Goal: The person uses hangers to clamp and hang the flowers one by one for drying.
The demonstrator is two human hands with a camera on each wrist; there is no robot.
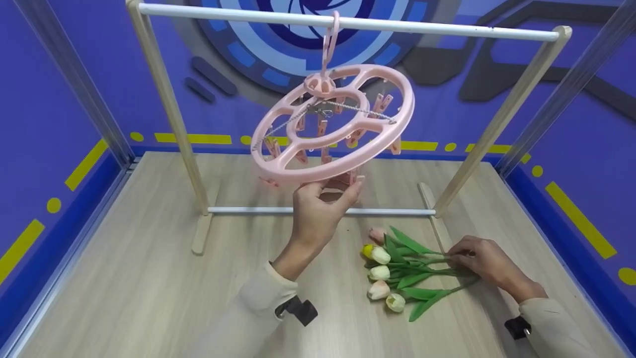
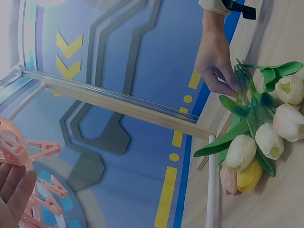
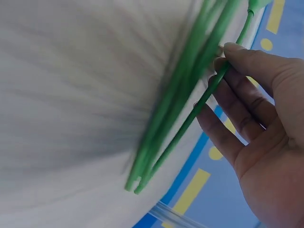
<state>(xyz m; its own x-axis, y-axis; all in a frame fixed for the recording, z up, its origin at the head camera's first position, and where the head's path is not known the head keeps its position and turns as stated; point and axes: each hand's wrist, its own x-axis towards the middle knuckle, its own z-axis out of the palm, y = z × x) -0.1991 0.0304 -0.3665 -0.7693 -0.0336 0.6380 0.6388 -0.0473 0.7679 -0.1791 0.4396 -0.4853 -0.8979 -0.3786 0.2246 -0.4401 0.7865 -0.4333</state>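
Observation:
A pink oval clip hanger (image 1: 333,166) with several small clothespins hangs tilted from the rack's top bar. My left hand (image 1: 318,211) reaches up under its near rim, with thumb and fingers at a pink clothespin (image 1: 357,178); the rim hides part of the fingers. In the left wrist view, the left fingers (image 2: 16,187) touch the pink plastic. Several artificial tulips (image 1: 380,272), white, pink and yellow, lie on the table at the right. My right hand (image 1: 484,261) is at their stem ends, and in the right wrist view it pinches one green stem (image 3: 204,97) beside the bundle.
The rack has a white top bar (image 1: 238,15), wooden side posts (image 1: 171,109) and a white lower bar (image 1: 253,210). It stands on a light wood table (image 1: 149,298). Blue printed walls (image 1: 59,99) close in the back and both sides.

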